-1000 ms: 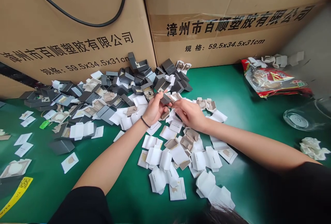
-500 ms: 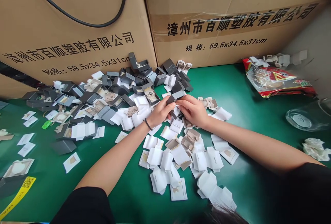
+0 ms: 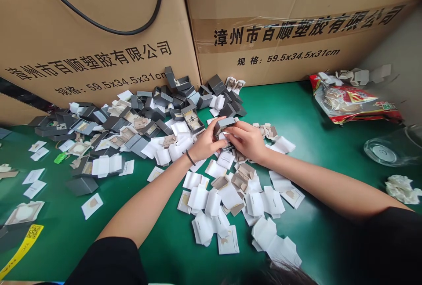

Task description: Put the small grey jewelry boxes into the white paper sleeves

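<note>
Both my hands meet over the middle of a green table [image 3: 296, 113]. My left hand [image 3: 206, 144] and my right hand [image 3: 245, 140] are closed round one small dark grey box [image 3: 224, 124], held between their fingertips with a white insert showing under it. Right behind the hands lies a heap of small grey boxes [image 3: 171, 100], some open with beige linings. In front of my wrists, white folded card inserts [image 3: 227, 201] are scattered on the table.
Two large cardboard cartons [image 3: 263, 26] stand along the back of the table, a black cable [image 3: 99, 23] hanging across the left one. A red snack bag [image 3: 352, 100] and a glass dish [image 3: 385, 151] sit at right. A yellow tag [image 3: 23, 245] lies at bottom left.
The grey box has been raised a little and turned in my fingertips, its lid side now facing up. My hands have closed in together and shifted slightly right.
</note>
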